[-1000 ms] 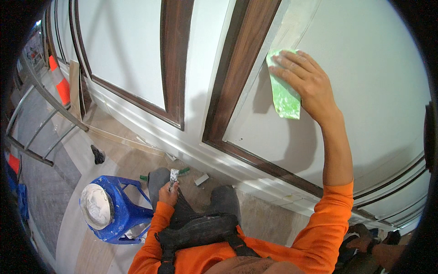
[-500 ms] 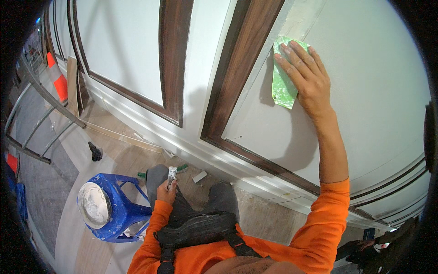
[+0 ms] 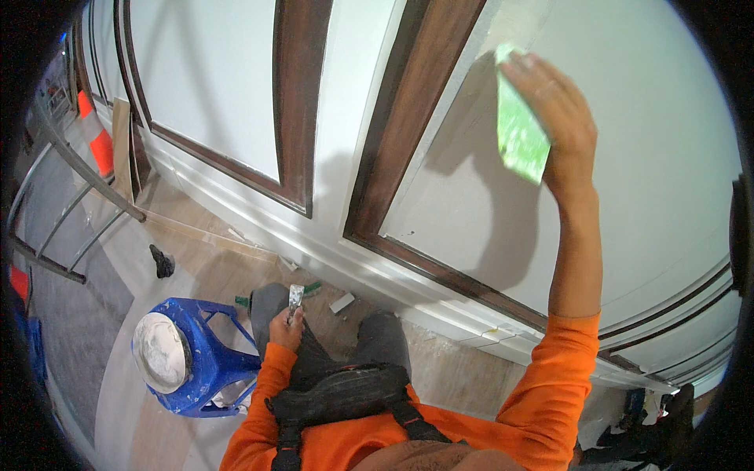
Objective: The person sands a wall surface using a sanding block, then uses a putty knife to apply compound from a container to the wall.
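Right hand (image 3: 561,102) gripping a flat green sheet (image 3: 518,132) smeared white, before a white wall panel (image 3: 660,188) framed in dark-brown wood (image 3: 428,86); left hand (image 3: 285,330), fingers closed round a narrow white-smeared tool (image 3: 296,296), near a blue plastic stool (image 3: 214,363) bearing a round tub (image 3: 188,357) of white paste (image 3: 159,353)

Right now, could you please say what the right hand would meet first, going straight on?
The right hand would probably meet the white panel first; the gap between them is unclear.
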A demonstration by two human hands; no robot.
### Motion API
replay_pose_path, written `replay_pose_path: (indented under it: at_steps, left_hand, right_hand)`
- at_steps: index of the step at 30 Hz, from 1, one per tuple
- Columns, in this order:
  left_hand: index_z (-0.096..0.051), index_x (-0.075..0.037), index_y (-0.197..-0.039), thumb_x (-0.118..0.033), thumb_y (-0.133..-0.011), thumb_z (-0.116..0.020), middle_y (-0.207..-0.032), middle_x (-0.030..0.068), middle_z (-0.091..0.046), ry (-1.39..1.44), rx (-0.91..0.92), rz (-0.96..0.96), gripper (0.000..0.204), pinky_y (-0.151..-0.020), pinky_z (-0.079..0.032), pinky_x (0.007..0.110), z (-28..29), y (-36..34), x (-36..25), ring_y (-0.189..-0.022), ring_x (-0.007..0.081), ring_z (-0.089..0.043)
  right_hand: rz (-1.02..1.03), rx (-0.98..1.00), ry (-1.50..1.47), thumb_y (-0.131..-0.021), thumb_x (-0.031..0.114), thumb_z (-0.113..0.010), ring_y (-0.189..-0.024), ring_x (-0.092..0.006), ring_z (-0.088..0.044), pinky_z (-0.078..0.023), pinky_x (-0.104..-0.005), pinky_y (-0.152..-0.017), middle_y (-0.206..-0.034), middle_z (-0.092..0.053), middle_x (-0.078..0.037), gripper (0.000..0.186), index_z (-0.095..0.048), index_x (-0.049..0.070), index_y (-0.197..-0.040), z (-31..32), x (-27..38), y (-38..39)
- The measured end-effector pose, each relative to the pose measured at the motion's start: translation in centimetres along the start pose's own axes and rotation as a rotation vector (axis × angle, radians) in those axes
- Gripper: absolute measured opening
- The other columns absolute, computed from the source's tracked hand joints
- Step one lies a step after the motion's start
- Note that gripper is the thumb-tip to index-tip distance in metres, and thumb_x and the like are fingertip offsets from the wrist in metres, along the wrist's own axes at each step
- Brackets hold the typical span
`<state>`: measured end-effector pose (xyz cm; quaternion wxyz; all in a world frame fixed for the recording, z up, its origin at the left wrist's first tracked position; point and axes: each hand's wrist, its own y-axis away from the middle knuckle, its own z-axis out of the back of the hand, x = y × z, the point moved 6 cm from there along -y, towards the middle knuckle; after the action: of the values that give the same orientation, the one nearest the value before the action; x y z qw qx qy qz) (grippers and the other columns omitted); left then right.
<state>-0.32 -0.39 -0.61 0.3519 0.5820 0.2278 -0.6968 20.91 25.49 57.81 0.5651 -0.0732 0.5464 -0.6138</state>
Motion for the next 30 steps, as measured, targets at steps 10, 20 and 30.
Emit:
replay_pose_path:
  at_steps: [10,20,30]
  left_hand:
    - [-0.071,-0.002,-0.092,-0.036,-0.107,-0.064,-0.066,0.0043,-0.063,-0.033,0.000,0.036,0.038,-0.059,-0.049,0.034,0.7,0.2,0.2,-0.061,0.0136,-0.061]
    - [-0.071,-0.002,-0.093,-0.032,-0.106,-0.064,-0.067,0.0049,-0.066,-0.061,0.021,0.068,0.033,-0.060,-0.049,0.034,0.3,0.1,-1.2,-0.062,0.0140,-0.062]
    - [-0.072,-0.002,-0.092,-0.033,-0.106,-0.066,-0.067,0.0061,-0.067,-0.102,0.021,0.046,0.034,-0.061,-0.050,0.035,0.2,-0.1,-1.0,-0.062,0.0136,-0.064]
  right_hand:
    - [0.117,0.113,0.150,-0.094,0.013,-0.062,-0.130,-0.0273,-0.063,-0.050,-0.0438,-0.108,-0.138,-0.070,-0.003,0.038,-0.071,0.019,-0.131,-4.4,2.3,2.3]
    - [0.110,0.132,-0.029,-0.093,0.012,-0.066,-0.133,-0.0236,-0.063,-0.052,-0.0448,-0.111,-0.138,-0.072,0.000,0.039,-0.075,0.023,-0.129,-3.5,2.8,3.8]
    - [0.095,0.109,0.193,-0.096,0.018,-0.062,-0.142,-0.0237,-0.057,-0.044,-0.0481,-0.119,-0.145,-0.067,-0.003,0.042,-0.071,0.020,-0.138,-6.9,2.2,5.6]
